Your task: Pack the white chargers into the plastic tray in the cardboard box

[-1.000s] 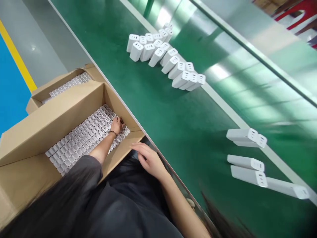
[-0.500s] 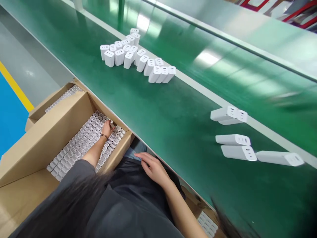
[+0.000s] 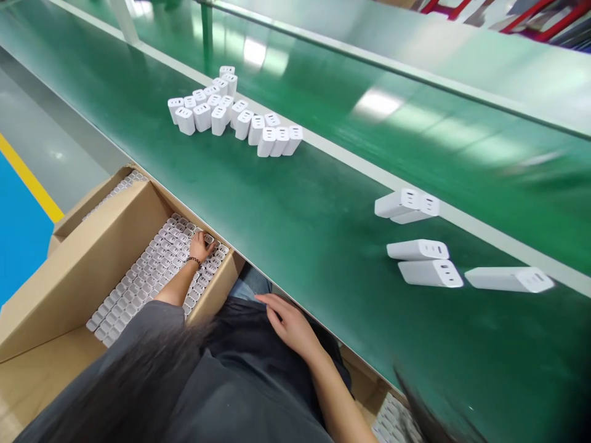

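Observation:
My left hand (image 3: 200, 246), with a dark bead bracelet at the wrist, reaches into an open cardboard box (image 3: 220, 284). Its thumb and fingers close around a white charger (image 3: 209, 238) near the box's upper edge. Packed rows of white chargers (image 3: 143, 277) stand on end around the hand, their port ends up. My right hand (image 3: 290, 321) rests in front of my dark clothing beside the belt's edge, fingers stretched out and holding nothing.
Many white chargers (image 3: 217, 107) stand in a cluster on the green conveyor belt (image 3: 286, 209). Several more chargers (image 3: 429, 271) are farther right. A second cardboard box (image 3: 92, 191) with chargers adjoins at left, and more chargers (image 3: 392, 418) show below the belt.
The view has shifted slightly, moving the chargers on the belt leftward in the picture. My left hand stays at nearly the same place in the box; my right hand remains stretched out.

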